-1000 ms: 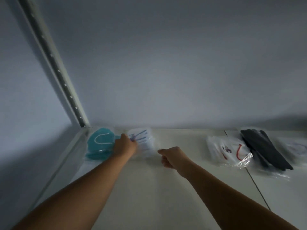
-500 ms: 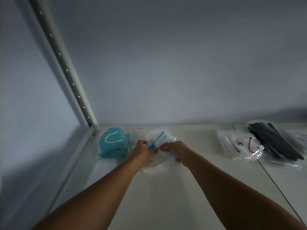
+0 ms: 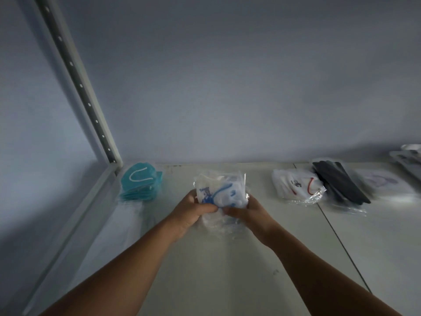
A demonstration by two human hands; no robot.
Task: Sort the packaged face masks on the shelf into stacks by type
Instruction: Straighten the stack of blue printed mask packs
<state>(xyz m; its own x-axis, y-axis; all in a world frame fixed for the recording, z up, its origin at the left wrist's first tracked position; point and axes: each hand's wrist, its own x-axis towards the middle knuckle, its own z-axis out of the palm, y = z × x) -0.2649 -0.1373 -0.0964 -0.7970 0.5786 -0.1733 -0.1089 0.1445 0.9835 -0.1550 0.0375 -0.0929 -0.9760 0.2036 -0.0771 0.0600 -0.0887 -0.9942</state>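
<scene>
Left hand (image 3: 193, 210) and right hand (image 3: 248, 213) clamp their fingers (image 3: 206, 208) on the near edge of one bundle of blue-printed masks (image 3: 221, 192) at the middle of the shelf (image 3: 227, 281), likely squaring it into a stack. At 9 o'clock lies one teal stack (image 3: 141, 183). At 3 o'clock lie one red-printed pile (image 3: 296, 185), one black pile (image 3: 339, 181) and one pale packet (image 3: 382, 181).
</scene>
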